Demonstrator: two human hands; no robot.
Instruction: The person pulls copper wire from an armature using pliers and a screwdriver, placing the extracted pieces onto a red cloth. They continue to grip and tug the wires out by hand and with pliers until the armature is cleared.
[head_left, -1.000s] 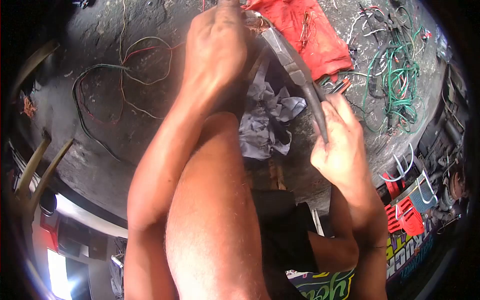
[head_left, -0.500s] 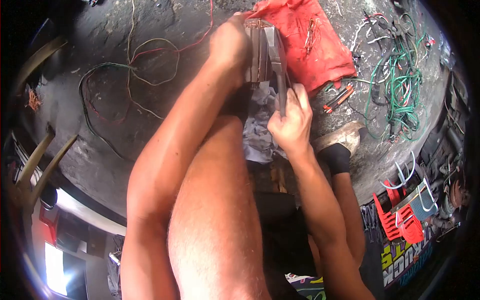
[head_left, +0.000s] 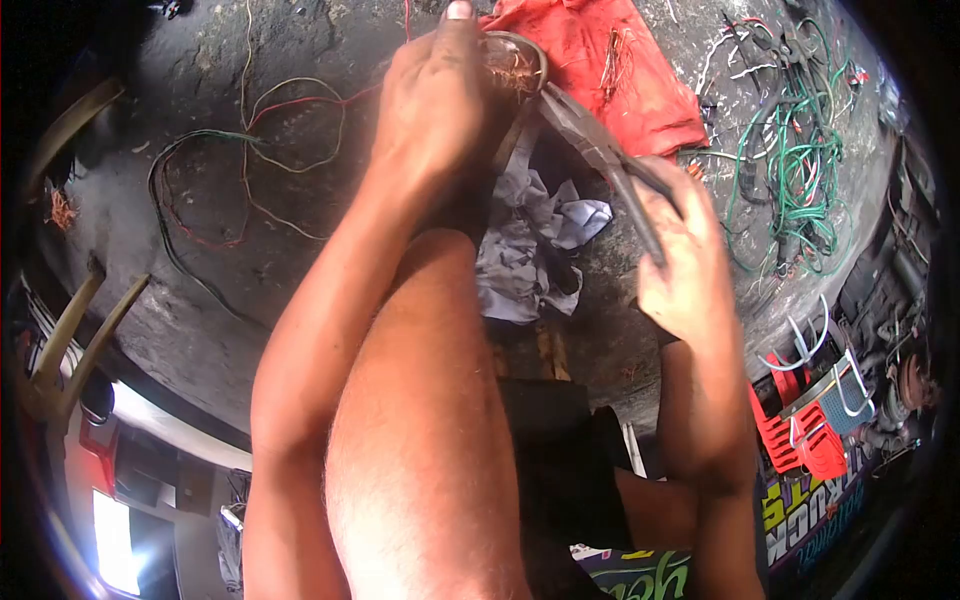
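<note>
My left hand (head_left: 430,105) is closed around a motor stator (head_left: 543,68), a round metal part whose open end shows frayed copper wire. That hand covers most of its body. In my right hand (head_left: 690,250) is a pair of pliers (head_left: 588,135), gripped by the handles, with the jaws pointing up and left at the stator's rim. Whether the jaws hold any wire is too small to tell. Below the stator lies a crumpled pale cloth (head_left: 530,240). Behind it a red cloth (head_left: 655,100) is spread on the ground, with loose copper strands (head_left: 612,65) on top.
A tangle of green wires (head_left: 805,190) lies at the right. Long thin wires (head_left: 290,130) loop over the dark ground at the left. Red plastic pieces (head_left: 822,445) sit at the right edge. My bare knee (head_left: 440,270) rises between my arms.
The stator has turned so that its open copper end shows. My right hand has moved right and slightly down, and the pliers now slant up-left. The orange-handled tool is mostly covered by my hand.
</note>
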